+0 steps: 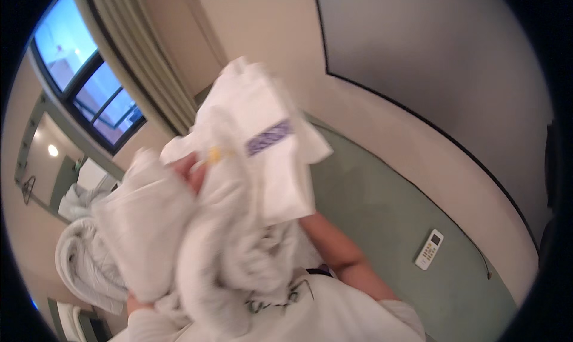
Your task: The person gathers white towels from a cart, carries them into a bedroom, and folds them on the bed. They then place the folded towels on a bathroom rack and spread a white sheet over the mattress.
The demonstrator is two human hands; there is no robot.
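A: What's largest before us?

B: A dark-edged grey panel (441, 55) across the upper right, then the green surface (364, 187), from the centre to the lower right.

A: And our linens (209, 240)?

B: They fill the middle and lower left of the frame, a white, partly blurred heap against our shirt (358, 318).

A: What's on the left?

B: We see the curtain (134, 49) at the upper left beside the window (95, 73), the mirror (45, 157) below that, and a white roll (89, 264) at the lower left.

A: Our arms?

B: Our right forearm (340, 246) goes behind the linens from the lower right; a bit of our left forearm (138, 305) shows at the lower left.

A: And our hands?

B: Bent fingers (194, 173) show between folds, left of centre. We can't tell which hand's they are. Cloth hides the rest, so we can't tell whether either is spread or pinching.

A: Smallest things?

B: A purple band (270, 137) on the upper cloth, a white remote (428, 249) at the lower right, and a yellow patch (215, 155) right of the fingers.
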